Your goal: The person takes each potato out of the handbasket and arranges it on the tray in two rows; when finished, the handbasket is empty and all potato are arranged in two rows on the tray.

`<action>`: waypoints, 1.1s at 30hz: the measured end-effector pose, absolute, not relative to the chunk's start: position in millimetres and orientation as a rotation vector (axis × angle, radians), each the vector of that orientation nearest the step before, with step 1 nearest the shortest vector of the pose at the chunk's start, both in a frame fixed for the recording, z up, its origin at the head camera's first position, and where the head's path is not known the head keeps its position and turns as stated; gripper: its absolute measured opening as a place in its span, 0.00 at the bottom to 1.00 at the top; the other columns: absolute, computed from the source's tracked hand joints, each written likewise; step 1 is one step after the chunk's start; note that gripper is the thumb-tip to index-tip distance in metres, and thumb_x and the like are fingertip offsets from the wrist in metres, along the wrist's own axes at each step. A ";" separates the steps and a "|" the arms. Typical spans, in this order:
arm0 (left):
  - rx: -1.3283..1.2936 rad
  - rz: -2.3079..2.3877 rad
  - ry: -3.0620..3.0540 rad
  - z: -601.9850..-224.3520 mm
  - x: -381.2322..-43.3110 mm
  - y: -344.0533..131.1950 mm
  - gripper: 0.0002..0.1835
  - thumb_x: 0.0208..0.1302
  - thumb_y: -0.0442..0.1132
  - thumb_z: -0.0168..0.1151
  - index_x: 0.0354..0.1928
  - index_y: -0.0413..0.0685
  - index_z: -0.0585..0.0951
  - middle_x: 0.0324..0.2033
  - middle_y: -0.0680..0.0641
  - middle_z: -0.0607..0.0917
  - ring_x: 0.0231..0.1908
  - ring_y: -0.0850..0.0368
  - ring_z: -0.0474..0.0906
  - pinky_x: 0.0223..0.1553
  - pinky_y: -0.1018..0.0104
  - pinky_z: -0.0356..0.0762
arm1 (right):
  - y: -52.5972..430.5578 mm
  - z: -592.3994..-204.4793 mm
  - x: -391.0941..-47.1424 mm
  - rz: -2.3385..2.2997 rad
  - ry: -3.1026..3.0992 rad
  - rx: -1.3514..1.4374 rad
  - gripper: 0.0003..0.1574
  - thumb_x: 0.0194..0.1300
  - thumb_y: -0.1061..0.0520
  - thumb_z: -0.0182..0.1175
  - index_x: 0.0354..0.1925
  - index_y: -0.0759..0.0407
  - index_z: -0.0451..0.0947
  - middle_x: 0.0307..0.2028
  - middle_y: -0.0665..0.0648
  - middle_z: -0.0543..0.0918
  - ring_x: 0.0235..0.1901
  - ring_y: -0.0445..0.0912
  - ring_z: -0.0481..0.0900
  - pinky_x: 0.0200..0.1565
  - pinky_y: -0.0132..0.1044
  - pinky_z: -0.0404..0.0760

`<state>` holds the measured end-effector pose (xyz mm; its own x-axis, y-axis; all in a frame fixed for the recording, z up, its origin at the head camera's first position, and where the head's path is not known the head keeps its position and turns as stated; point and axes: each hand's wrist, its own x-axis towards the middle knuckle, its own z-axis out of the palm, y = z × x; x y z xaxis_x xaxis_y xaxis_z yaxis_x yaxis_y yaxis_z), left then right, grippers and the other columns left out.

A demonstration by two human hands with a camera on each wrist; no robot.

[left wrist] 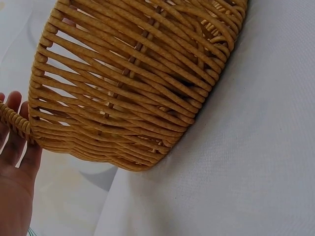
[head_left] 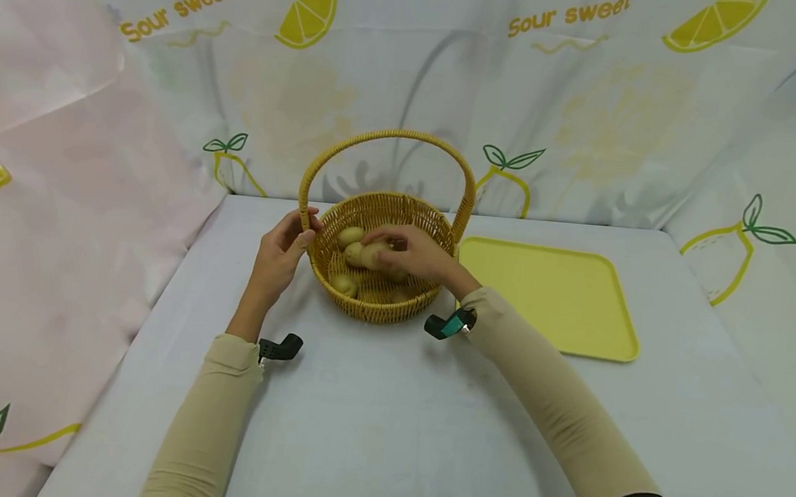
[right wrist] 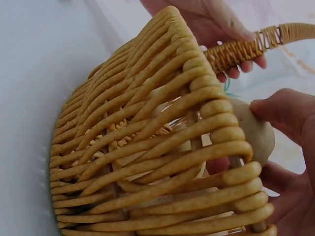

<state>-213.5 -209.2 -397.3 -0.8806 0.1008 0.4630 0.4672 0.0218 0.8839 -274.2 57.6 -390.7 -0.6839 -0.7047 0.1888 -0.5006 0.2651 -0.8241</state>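
A woven wicker basket (head_left: 379, 313) with a tall arched handle stands at the back middle of the table, several potatoes (head_left: 344, 285) inside it. My left hand (head_left: 278, 259) grips the foot of the handle at the basket's left rim. Its fingers (left wrist: 15, 142) wrap behind the handle (left wrist: 14, 119) in the left wrist view. My right hand (head_left: 421, 254) reaches over the near right rim and pinches a potato (right wrist: 256, 130) between thumb and fingers. That potato shows just above the rim in the right wrist view, partly behind the wicker.
To the right of the basket, a flat yellow tray (head_left: 550, 298) lies on the white table (head_left: 385, 432). A lemon-printed cloth (head_left: 410, 72) hangs behind the table and on both sides. My right forearm passes over the tray's near left corner.
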 end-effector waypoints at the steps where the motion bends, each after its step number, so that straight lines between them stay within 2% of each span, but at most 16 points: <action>1: -0.586 -1.938 -2.030 -397.4 -213.6 -209.1 0.17 0.78 0.24 0.51 0.63 0.39 0.78 0.47 0.51 0.82 0.56 0.33 0.73 0.59 0.61 0.72 | 57.9 -390.4 -274.0 -1.396 2.313 -1.111 0.18 0.74 0.64 0.62 0.60 0.61 0.83 0.58 0.54 0.83 0.57 0.45 0.78 0.59 0.43 0.76; 5: -0.588 -1.940 -2.030 -397.4 -214.0 -208.6 0.17 0.78 0.23 0.51 0.63 0.39 0.78 0.47 0.51 0.82 0.56 0.37 0.74 0.58 0.62 0.72 | 59.1 -390.5 -273.2 -1.432 2.282 -1.038 0.21 0.72 0.65 0.65 0.62 0.62 0.82 0.60 0.56 0.82 0.59 0.48 0.78 0.61 0.47 0.75; 10: -0.591 -1.944 -2.033 -397.7 -214.3 -208.1 0.17 0.79 0.24 0.51 0.63 0.39 0.78 0.47 0.50 0.82 0.56 0.30 0.71 0.58 0.64 0.72 | 60.7 -391.7 -271.4 -1.490 2.220 -0.936 0.30 0.63 0.67 0.73 0.63 0.62 0.80 0.58 0.59 0.82 0.55 0.52 0.81 0.56 0.47 0.79; 12: -0.585 -1.944 -2.039 -397.8 -214.1 -207.8 0.17 0.79 0.24 0.51 0.63 0.39 0.78 0.47 0.45 0.82 0.56 0.29 0.70 0.59 0.63 0.72 | 61.6 -391.4 -269.9 -1.507 2.217 -0.920 0.31 0.63 0.67 0.73 0.63 0.62 0.79 0.58 0.58 0.81 0.55 0.52 0.81 0.55 0.45 0.80; 16: -0.578 -1.944 -2.042 -398.4 -213.6 -207.5 0.17 0.79 0.25 0.51 0.63 0.39 0.78 0.50 0.29 0.78 0.56 0.28 0.70 0.59 0.60 0.72 | 64.5 -389.5 -265.7 -1.554 2.212 -0.904 0.29 0.64 0.66 0.72 0.63 0.61 0.79 0.58 0.59 0.79 0.54 0.53 0.82 0.54 0.45 0.81; 19: -0.579 -1.942 -2.044 -398.6 -213.4 -207.7 0.17 0.79 0.25 0.51 0.63 0.39 0.78 0.49 0.34 0.80 0.56 0.31 0.72 0.58 0.60 0.72 | 68.1 -385.9 -262.0 -1.576 2.229 -0.895 0.31 0.64 0.65 0.72 0.65 0.61 0.78 0.58 0.59 0.79 0.53 0.54 0.82 0.54 0.45 0.82; 23: -0.570 -1.937 -2.050 -398.0 -213.0 -208.1 0.16 0.79 0.25 0.52 0.63 0.39 0.78 0.48 0.48 0.82 0.56 0.33 0.72 0.57 0.64 0.72 | 74.2 -380.1 -258.7 -1.581 2.281 -0.910 0.33 0.63 0.64 0.74 0.65 0.62 0.78 0.57 0.60 0.80 0.51 0.53 0.84 0.52 0.45 0.82; 30: -0.570 -1.932 -2.043 -396.6 -212.8 -207.9 0.16 0.79 0.25 0.51 0.63 0.39 0.78 0.51 0.23 0.75 0.55 0.30 0.71 0.57 0.64 0.73 | 86.4 -370.7 -252.6 -1.607 2.336 -0.895 0.31 0.63 0.63 0.75 0.64 0.61 0.80 0.56 0.58 0.82 0.47 0.52 0.85 0.49 0.46 0.83; 33: -0.565 -1.927 -2.045 -396.6 -212.2 -208.0 0.16 0.79 0.26 0.52 0.63 0.39 0.78 0.51 0.26 0.77 0.56 0.31 0.72 0.57 0.64 0.73 | 91.4 -368.9 -249.8 -1.616 2.356 -0.894 0.32 0.62 0.61 0.76 0.63 0.60 0.80 0.57 0.57 0.82 0.49 0.51 0.84 0.50 0.46 0.83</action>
<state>-212.2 -208.0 -396.6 -0.8862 0.0930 0.4538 0.4585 0.0368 0.8879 -249.8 91.4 -368.9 -0.8116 -0.5473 0.2043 -0.3877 0.2431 -0.8891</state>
